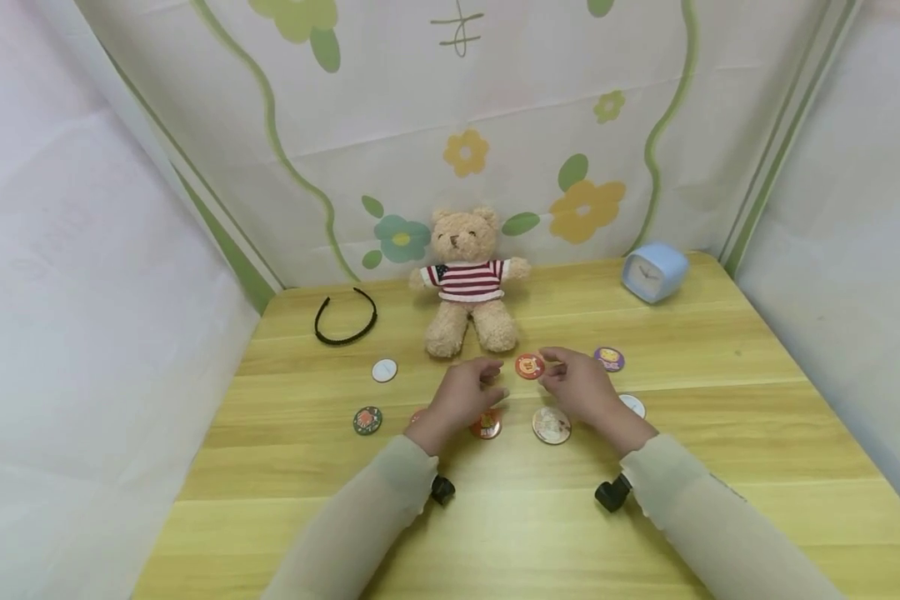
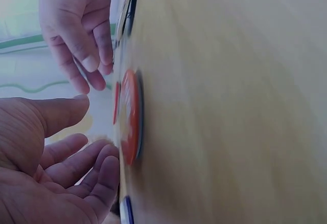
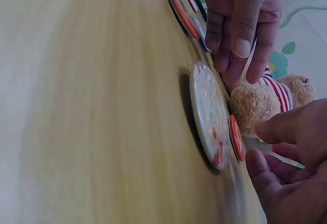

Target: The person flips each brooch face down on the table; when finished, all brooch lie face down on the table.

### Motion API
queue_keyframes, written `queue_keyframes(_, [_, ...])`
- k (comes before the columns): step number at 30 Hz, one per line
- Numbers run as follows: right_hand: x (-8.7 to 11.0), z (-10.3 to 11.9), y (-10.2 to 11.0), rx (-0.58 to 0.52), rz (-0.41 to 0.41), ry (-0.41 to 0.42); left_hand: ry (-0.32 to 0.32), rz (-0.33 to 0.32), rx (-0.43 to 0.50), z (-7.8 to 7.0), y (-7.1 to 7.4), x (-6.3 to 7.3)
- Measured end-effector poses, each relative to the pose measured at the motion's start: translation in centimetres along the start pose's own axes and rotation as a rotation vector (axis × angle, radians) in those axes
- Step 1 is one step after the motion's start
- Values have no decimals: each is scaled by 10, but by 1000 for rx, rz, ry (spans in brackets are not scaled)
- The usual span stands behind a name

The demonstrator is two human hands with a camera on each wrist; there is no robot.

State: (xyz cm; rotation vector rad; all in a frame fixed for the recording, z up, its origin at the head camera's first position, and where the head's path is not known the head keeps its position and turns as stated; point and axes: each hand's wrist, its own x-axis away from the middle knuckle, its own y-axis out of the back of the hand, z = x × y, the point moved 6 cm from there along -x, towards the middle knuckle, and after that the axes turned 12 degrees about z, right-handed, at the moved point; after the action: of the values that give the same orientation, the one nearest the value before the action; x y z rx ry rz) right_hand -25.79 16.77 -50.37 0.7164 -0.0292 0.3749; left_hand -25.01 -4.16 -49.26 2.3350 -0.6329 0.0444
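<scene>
A round red-orange badge lies flat on the table in front of the teddy bear. My right hand is just to its right, thumb and fingers apart, with nothing seen between them. To the badge's left hovers my left hand, its fingers loosely bent and holding nothing. Nearer to me lie an orange badge and a larger pale badge, which the right wrist view shows close up. Part of a reddish badge is hidden by my left wrist.
A purple badge and a white disc lie on the right. Another white disc, a dark green badge and a black headband lie on the left. A blue clock stands at the back right, before the patterned cloth.
</scene>
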Motion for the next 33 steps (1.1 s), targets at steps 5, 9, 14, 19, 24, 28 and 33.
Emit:
queue_keyframes(5, [-4,-5,3,26,0,-2,-18,5,-115,-8,-10,-8])
queue_keyframes(9, [-7,-7,2,23,25,-15,-33,4,-170,-13,-16,-13])
queue_keyframes(14, [-9,-6,3,40,36,-18,-22,-9,-254,-18,-18,-20])
queue_keyframes(19, [-13,-6,3,75,32,6,14,-24,-278,-20,-19,-26])
queue_keyframes(24, [-15,-6,0,52,26,11,27,-37,-304,-19,-20,-30])
queue_keyframes(28, [-16,-7,-2,18,23,11,20,-41,-332,-18,-22,-34])
queue_keyframes(33, [-17,-8,-2,28,9,15,13,-39,-365,-20,-24,-37])
